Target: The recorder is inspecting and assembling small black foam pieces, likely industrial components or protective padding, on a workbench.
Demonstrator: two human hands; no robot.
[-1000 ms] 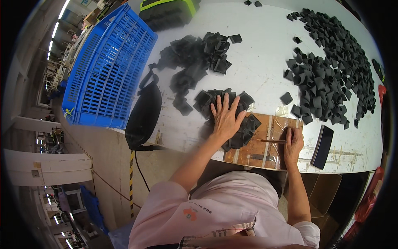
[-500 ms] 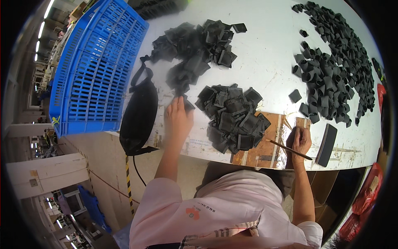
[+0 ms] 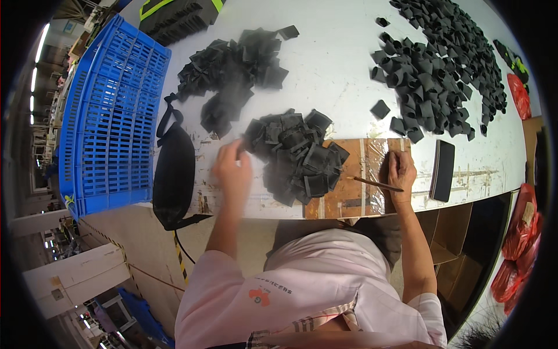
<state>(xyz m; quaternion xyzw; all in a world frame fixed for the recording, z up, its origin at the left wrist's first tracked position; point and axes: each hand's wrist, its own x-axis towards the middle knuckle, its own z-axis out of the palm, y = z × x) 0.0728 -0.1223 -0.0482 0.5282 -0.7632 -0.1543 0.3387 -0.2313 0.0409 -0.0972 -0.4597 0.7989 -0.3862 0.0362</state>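
Observation:
My left hand (image 3: 234, 167) is over the table, smeared by motion, its fingertips at the left edge of a heap of flat black fabric squares (image 3: 317, 157). A dark bit shows at those fingertips; whether they hold it cannot be made out. My right hand (image 3: 402, 174) rests closed on the right end of a brown board (image 3: 346, 198) with clear tape across it. A thin brown stick (image 3: 378, 184) juts leftward from this hand, over the board. The fabric heap partly covers the board's left side. To the right of my right hand lies a dark flat oblong (image 3: 443, 170).
Curled black fabric pieces (image 3: 430, 93) spread along the right. More black squares (image 3: 232, 64) lie far left, with a stack of dark fabric (image 3: 180, 26) behind. A blue crate (image 3: 116, 116) and black pouch (image 3: 174, 177) border the left; red plastic bags (image 3: 519, 224) are at right.
My left hand has come back from the far-left squares to the edge of the middle heap. My right hand stays at the board with the stick. The whole view has shifted.

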